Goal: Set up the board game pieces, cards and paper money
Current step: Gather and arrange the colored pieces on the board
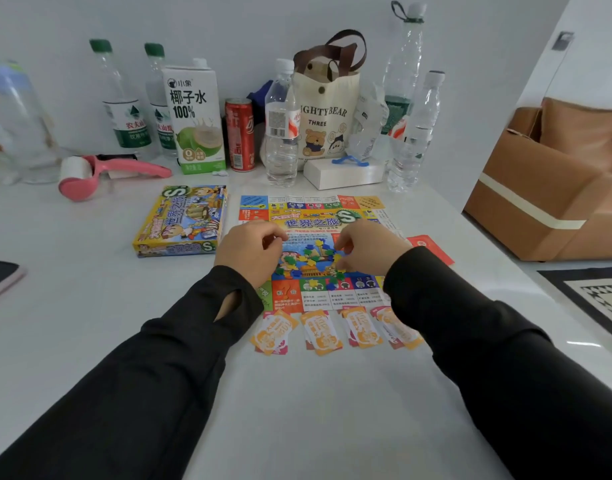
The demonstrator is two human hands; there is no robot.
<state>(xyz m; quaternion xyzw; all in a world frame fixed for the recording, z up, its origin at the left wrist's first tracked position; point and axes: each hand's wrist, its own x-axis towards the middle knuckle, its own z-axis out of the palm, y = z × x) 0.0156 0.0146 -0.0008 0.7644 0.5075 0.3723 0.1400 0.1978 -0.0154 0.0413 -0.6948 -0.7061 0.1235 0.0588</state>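
Pieces (292, 261) scattered mid-board (311, 221), cards (320, 332) piled at its 6 o'clock; left hand (252, 251) and right hand (365, 251) over them, fingers curled, pinching or empty cannot tell; best judged: lift one piece at a time, sort by colour, keep board flat.

**Hands over board centre**

Game board (311, 216) lies flat on white table (297, 393). Left hand (252, 251) and right hand (366, 251), fingers curled, sit over small coloured pieces (311, 261) scattered at its centre; grip unclear. Four card stacks (327, 332) line its near edge. Game box (181, 221) lies beside it.
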